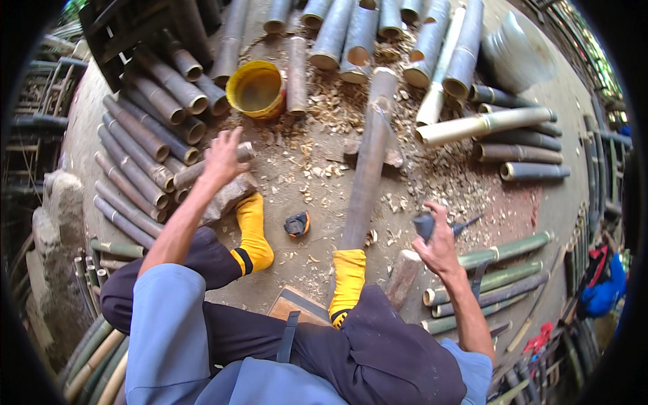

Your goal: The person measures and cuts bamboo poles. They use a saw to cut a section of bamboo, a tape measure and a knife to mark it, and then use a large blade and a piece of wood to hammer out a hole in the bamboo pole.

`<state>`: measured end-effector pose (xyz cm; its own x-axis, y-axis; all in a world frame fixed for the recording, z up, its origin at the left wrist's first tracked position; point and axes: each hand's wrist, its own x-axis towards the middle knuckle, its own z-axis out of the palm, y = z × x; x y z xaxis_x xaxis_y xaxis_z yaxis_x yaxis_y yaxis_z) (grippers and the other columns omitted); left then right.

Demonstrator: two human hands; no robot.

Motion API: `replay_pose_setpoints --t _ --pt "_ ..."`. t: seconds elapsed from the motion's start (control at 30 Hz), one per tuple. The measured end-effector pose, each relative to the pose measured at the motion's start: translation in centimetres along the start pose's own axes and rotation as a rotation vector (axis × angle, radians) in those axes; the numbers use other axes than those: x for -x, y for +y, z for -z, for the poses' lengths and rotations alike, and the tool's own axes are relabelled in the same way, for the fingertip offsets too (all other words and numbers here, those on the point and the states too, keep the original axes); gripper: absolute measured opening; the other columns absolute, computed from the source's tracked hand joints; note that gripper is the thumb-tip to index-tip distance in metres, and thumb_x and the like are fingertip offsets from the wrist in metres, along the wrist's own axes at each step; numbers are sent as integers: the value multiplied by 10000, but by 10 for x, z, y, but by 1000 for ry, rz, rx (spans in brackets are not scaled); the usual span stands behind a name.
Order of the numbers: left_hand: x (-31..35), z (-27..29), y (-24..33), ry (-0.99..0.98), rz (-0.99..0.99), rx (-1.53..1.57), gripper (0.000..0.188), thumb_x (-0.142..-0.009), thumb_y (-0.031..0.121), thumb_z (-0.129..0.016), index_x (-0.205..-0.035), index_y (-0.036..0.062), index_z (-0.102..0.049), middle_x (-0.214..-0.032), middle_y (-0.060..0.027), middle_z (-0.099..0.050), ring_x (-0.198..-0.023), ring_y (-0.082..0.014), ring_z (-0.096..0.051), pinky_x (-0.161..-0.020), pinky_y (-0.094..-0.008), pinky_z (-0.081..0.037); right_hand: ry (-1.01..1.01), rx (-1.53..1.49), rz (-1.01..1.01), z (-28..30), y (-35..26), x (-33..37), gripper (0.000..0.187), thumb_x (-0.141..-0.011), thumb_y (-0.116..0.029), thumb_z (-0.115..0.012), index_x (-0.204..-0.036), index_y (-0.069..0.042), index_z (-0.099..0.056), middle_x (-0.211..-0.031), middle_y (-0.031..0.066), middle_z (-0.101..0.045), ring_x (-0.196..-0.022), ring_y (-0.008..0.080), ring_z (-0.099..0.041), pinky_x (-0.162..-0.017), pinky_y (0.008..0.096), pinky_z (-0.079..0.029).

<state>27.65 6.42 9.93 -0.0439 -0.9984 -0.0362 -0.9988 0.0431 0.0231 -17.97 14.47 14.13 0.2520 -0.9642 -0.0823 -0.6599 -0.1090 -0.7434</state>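
Note:
My left hand (224, 158) is over a short brown wooden cylinder (190, 177), its fingers spread apart. The cylinder's far end shows past the hand; beneath it is a rough block (231, 197) near my left foot. My right hand (439, 239) is closed around a dark grey tool (424, 225) with a thin tapering end pointing right; its kind is not clear. Between the hands, a long brown bamboo tube (368, 175) leans over a block (393, 156), its near end at my right foot in a yellow sock (348, 273).
A yellow bucket (257, 89) stands beyond my left hand. Bamboo tubes (138, 128) lie in rows at left, across the back and at right. Shavings (337, 128) litter the ground. A small black-and-orange object (297, 224) lies between my feet; green bamboo (506, 251) lies right.

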Motion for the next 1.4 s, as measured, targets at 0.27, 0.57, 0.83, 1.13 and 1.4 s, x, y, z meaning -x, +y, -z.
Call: replay_pose_setpoints --t 0.27,0.57,0.83,1.13,1.4 --pt "98 -67 146 -318 164 905 229 -740 212 -606 -765 -10 -655 -741 -177 -666 -689 -291 -660 -685 -379 -528 -257 318 424 -107 -96 -225 397 -758 -62 -588 -1105 -13 -403 -855 215 -617 -761 398 -623 -615 470 -514" --pt "181 -78 187 -1299 738 1432 807 -801 697 -435 -1039 -71 -507 -1010 -257 -594 -916 -364 -612 -818 -511 -467 -329 236 223 -92 -112 -187 310 -748 -111 -611 -1037 -28 -535 -847 181 -645 -754 311 -655 -659 402 -541" --pt "176 -83 208 -1278 894 1838 791 -836 662 -428 -1222 -28 -446 -1158 -223 -561 -987 -346 -581 -928 -483 -419 214 -41 -83 -22 -77 15 515 -728 -182 -712 -1171 -21 -504 -980 203 -651 -880 262 -663 -744 354 -549" --pt "119 -95 139 60 248 1239 353 -711 157 -678 -1045 71 -606 -1097 -143 -588 -937 -296 -586 -870 -396 -466 564 -178 -266 -35 -27 104 525 -694 -79 -759 -1148 -1 -507 -948 146 -648 -843 185 -641 -726 294 -515" --pt "117 -99 103 -60 -51 152 449 -711 126 -668 -1151 133 -576 -1275 -131 -454 -1130 -326 -467 -887 -449 -447 459 -227 -275 -62 -29 71 511 -712 -97 -742 -1141 12 -487 -918 172 -640 -825 233 -649 -714 319 -519"
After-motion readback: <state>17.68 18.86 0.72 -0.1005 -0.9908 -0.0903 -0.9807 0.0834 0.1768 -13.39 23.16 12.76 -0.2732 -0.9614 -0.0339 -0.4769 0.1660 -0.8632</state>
